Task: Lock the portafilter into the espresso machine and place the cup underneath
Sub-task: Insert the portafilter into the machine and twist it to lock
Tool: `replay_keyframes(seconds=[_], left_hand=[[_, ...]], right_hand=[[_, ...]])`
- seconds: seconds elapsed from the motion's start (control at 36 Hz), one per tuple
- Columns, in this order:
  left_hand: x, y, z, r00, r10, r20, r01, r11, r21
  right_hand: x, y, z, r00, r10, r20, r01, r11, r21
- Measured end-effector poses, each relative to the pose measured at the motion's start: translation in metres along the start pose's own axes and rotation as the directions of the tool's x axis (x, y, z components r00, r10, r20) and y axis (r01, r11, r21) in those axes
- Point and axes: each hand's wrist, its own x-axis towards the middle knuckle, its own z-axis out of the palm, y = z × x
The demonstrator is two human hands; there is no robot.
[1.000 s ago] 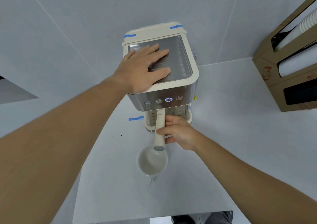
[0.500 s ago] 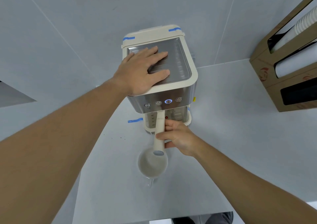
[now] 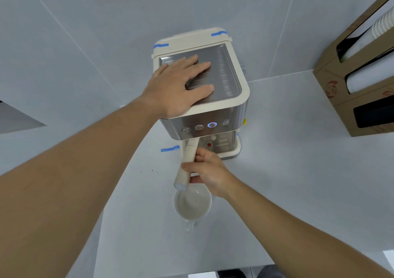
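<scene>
A cream and steel espresso machine stands on the white counter against the wall. My left hand lies flat on its metal top, fingers spread. My right hand grips the cream handle of the portafilter, which runs from under the machine's front towards me and to the left. The portafilter's head is hidden beneath the machine. A white cup stands on the counter in front of the machine, just below the handle's end, its own handle pointing towards me.
A cardboard dispenser with stacked paper cups stands at the right. Blue tape marks sit on the counter by the machine's base and on its rear corners. The counter's front edge runs along the bottom.
My right hand has swung the portafilter handle's free end leftwards; it pointed almost straight at me before and now angles to the left. My left hand stays on the machine top. The cup has not moved.
</scene>
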Motion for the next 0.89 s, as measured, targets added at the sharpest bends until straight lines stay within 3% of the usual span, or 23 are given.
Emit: replay_keyframes(seconds=[0.89], left_hand=[[0.000,0.001,-0.001,1.000,-0.006,-0.012,0.006,1.000,-0.013]], right_hand=[[0.006,0.005,0.005,0.997,-0.037,-0.070,0.042,0.996,0.079]])
